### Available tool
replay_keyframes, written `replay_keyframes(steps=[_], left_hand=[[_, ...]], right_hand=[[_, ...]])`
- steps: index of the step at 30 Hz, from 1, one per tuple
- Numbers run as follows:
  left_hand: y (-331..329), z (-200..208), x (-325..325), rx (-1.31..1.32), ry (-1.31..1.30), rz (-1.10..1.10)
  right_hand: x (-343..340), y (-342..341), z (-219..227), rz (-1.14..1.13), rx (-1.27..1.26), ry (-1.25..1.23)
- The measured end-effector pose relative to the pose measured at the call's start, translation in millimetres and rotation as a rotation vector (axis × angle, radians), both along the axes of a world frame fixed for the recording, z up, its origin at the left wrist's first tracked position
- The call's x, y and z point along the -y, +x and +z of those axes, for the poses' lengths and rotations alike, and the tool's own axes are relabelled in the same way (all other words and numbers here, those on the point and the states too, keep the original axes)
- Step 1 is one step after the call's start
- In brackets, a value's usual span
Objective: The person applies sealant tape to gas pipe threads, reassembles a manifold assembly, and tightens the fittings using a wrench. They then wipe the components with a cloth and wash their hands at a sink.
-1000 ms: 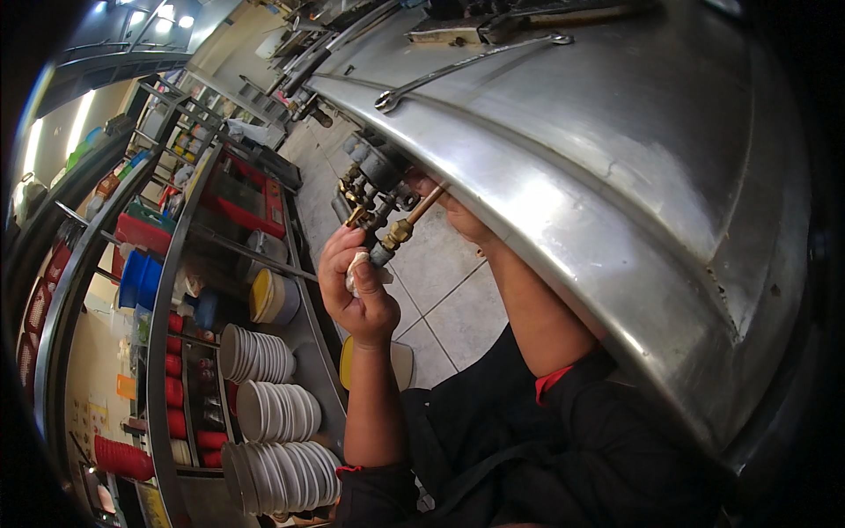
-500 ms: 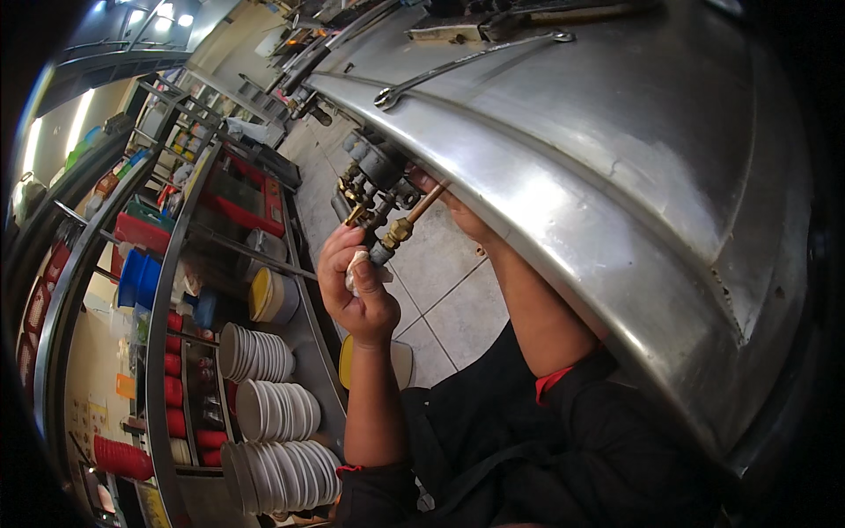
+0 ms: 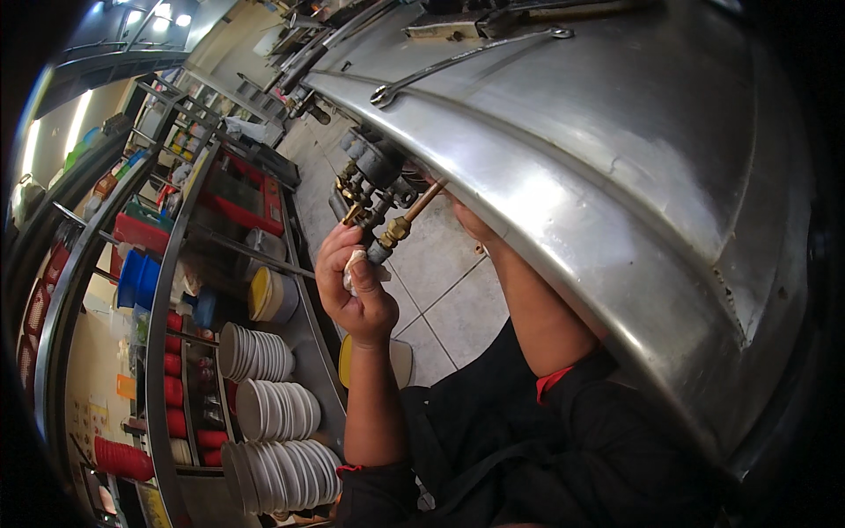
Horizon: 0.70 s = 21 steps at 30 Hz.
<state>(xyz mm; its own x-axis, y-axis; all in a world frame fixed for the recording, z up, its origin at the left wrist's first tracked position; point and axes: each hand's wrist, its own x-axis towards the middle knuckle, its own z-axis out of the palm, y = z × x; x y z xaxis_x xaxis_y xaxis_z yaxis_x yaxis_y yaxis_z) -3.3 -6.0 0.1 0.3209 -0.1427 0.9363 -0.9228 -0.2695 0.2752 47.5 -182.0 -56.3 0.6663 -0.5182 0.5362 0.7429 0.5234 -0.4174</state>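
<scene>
My left hand (image 3: 363, 304) is closed around a crumpled white wad (image 3: 356, 260), cloth or paper, at the lower end of a metal gas-valve assembly (image 3: 377, 164). Its fingertips reach up to a small brass fitting. Above the thumb, a brass nut (image 3: 394, 231) joins a copper pipe (image 3: 425, 200) that runs up under the steel edge. My right hand (image 3: 472, 223) reaches behind the pipe, beneath the stainless-steel panel (image 3: 563, 207); its fingers are hidden. On top of that panel lies a combination wrench (image 3: 471, 63).
To the left, a metal rack (image 3: 159, 352) holds stacks of white plates (image 3: 280, 410), red cups and a tub with a yellow lid (image 3: 261, 294). Another yellow-and-white tub (image 3: 400, 363) stands on the tiled floor (image 3: 449, 308) beside my left forearm. The steel panel's edge hangs over my right arm.
The valve assembly has tilted or shifted slightly to the left. My right hand has slipped a little further behind the steel edge; my left hand keeps its grip.
</scene>
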Motion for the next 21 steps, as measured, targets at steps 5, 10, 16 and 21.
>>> replay_keyframes(steps=[5,10,16,21], left_hand=[[-1,-1,-1,-0.004,-0.002,0.002],[-7,8,-2,0.004,-0.001,0.001],[-13,-27,-19,-0.124,-0.214,0.063],[-29,-92,-55,-1.023,-0.624,-0.130]], right_hand=[[17,0,-13,0.094,0.038,0.325],[39,-17,-24,0.215,-0.019,0.496],[9,-53,-49,0.385,-0.290,0.492],[-64,-82,-65,0.196,-0.399,-0.115]])
